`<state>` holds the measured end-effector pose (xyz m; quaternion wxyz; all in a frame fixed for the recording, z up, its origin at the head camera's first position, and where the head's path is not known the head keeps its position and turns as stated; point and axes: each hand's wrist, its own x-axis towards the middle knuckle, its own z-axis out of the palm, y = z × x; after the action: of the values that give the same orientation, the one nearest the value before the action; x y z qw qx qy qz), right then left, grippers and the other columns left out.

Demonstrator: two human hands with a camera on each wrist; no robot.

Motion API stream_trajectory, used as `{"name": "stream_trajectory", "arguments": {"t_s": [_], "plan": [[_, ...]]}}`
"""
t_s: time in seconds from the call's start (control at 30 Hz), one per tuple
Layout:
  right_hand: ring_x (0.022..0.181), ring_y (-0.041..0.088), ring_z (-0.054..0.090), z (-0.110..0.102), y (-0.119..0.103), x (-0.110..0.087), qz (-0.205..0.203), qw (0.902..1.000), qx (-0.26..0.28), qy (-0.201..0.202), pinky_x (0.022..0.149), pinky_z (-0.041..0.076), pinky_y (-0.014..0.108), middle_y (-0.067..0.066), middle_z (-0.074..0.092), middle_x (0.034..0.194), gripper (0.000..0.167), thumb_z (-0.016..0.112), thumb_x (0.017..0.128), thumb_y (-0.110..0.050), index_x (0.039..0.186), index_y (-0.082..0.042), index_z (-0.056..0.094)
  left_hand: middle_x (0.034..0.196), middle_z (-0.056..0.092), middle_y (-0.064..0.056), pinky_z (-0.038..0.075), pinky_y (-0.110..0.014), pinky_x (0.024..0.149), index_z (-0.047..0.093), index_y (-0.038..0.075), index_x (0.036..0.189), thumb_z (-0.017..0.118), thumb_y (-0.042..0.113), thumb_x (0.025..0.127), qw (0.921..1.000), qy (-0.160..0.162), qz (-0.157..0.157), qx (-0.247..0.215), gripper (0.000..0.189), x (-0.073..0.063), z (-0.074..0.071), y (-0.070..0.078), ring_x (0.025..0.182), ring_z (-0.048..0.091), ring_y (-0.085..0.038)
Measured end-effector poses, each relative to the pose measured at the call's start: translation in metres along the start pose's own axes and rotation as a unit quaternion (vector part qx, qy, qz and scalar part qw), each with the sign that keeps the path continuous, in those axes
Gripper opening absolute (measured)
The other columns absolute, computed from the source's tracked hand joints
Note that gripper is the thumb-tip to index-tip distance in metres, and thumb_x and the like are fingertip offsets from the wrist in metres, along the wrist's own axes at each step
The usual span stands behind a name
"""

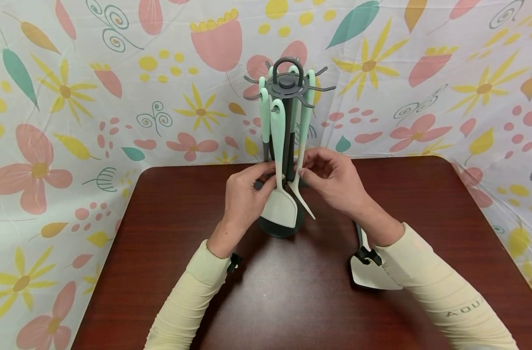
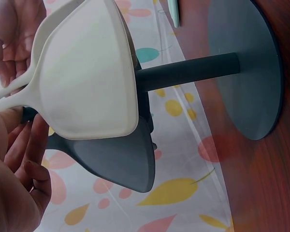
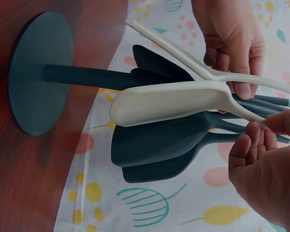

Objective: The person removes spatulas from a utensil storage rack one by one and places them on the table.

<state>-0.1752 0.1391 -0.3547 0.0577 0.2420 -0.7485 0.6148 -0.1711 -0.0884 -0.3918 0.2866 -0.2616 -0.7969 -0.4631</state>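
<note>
A dark utensil stand (image 1: 287,127) with a round base (image 3: 41,72) carries several mint-handled kitchen utensils. At its front hangs a white turner (image 1: 281,209), its broad head facing the left wrist view. Behind that turner's neck, my left hand (image 1: 246,192) curls its thumb and fingers around what looks like the dark pole (image 2: 188,72); the contact is partly hidden. My right hand (image 1: 335,180) pinches the neck of a white spatula (image 3: 169,102) hanging on the right side. Dark turners (image 3: 159,142) hang behind, one (image 2: 121,162) near my left fingers.
On the table's right lies another white-headed utensil (image 1: 370,274) with a dark edge beneath it, partly covered by my right wrist's black strap (image 1: 367,255). A floral cloth (image 1: 161,87) hangs behind the reddish-brown table (image 1: 182,204). Curved hooks (image 1: 322,88) stick out around the stand's top.
</note>
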Motion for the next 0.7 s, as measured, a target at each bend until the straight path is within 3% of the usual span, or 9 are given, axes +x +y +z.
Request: {"name": "stream_trajectory", "arguments": {"t_s": [0.23,0.7], "plan": [[0.079,0.016,0.069,-0.0008,-0.0023,0.0007,0.001,1.0,-0.003,0.007,0.059,0.049,0.022,0.017,0.075,0.098,0.017,0.071,0.098,0.003,0.114,0.007,0.071,0.106,0.081,-0.001,0.06,-0.028,0.071,0.082,0.013,0.117,0.081,0.014,0.097,1.0,0.0,0.001,0.007,0.021,0.0014,0.0001,-0.0003,0.08,0.075,-0.01],[0.075,0.014,0.065,-0.0022,-0.0026,-0.0007,0.014,0.9997,0.001,0.022,0.06,0.05,0.022,0.013,0.076,0.096,0.014,0.073,0.097,0.001,0.111,0.002,0.073,0.106,0.081,-0.001,0.061,-0.035,0.069,0.082,0.014,0.117,0.08,0.015,0.097,1.0,0.003,-0.001,0.005,0.02,-0.0001,0.0001,0.001,0.08,0.074,-0.011]]}}
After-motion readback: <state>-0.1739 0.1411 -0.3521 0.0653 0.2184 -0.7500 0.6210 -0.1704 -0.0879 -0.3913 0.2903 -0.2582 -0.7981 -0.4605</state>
